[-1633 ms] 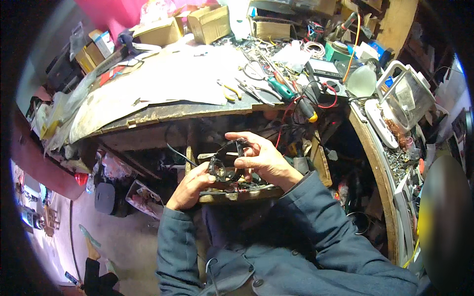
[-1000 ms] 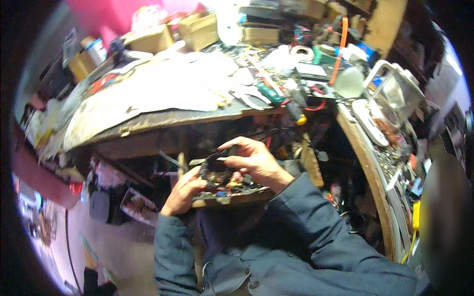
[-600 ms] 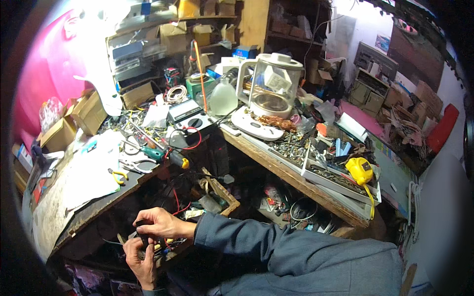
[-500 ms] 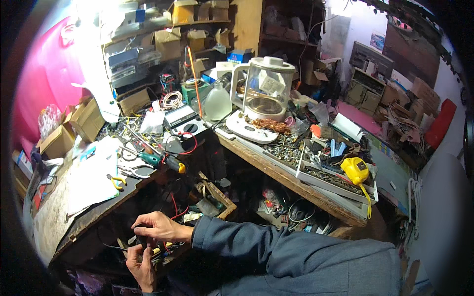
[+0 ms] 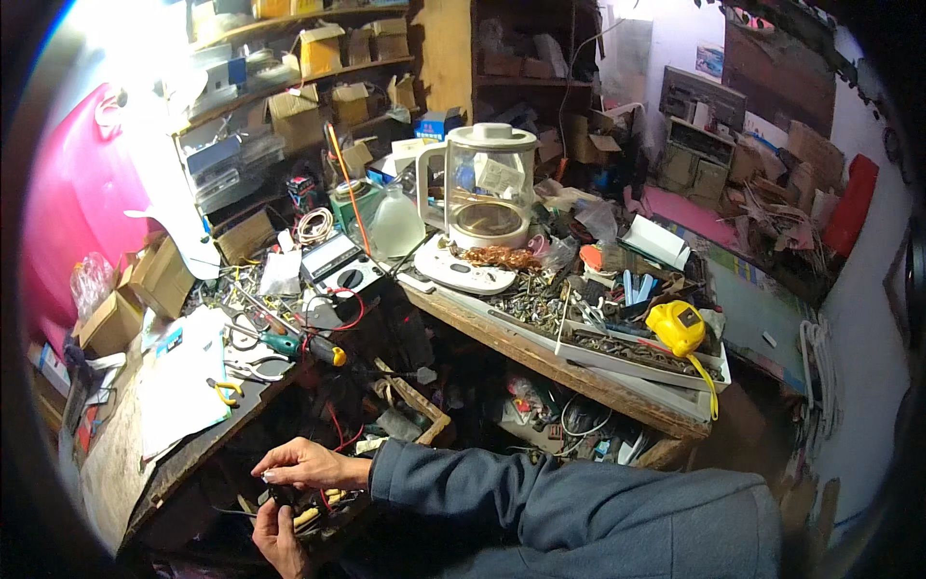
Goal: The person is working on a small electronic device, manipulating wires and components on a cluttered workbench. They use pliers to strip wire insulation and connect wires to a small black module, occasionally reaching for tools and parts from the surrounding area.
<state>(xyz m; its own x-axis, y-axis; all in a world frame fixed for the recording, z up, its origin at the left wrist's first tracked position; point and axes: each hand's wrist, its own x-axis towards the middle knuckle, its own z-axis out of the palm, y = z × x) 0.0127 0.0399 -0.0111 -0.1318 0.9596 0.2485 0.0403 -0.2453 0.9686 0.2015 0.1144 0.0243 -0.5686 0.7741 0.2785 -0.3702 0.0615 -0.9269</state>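
Observation:
My right hand reaches out of a blue-grey sleeve at the lower left, fingers curled down onto a small dark electronic part with thin wires. My left hand comes up from the bottom edge and grips the same part from below. Both hands work over an open wooden drawer under the bench edge. The part is mostly hidden by the fingers and the shadow.
A cluttered corner workbench carries a green-handled screwdriver, yellow-handled pliers, a meter, a glass jug on a white base, a white tray of small metal parts and a yellow tape measure. Cardboard boxes fill the shelves.
The view has swung right, from the bench straight ahead to its corner and right side. My hands stay together on the small part and now sit at the lower left.

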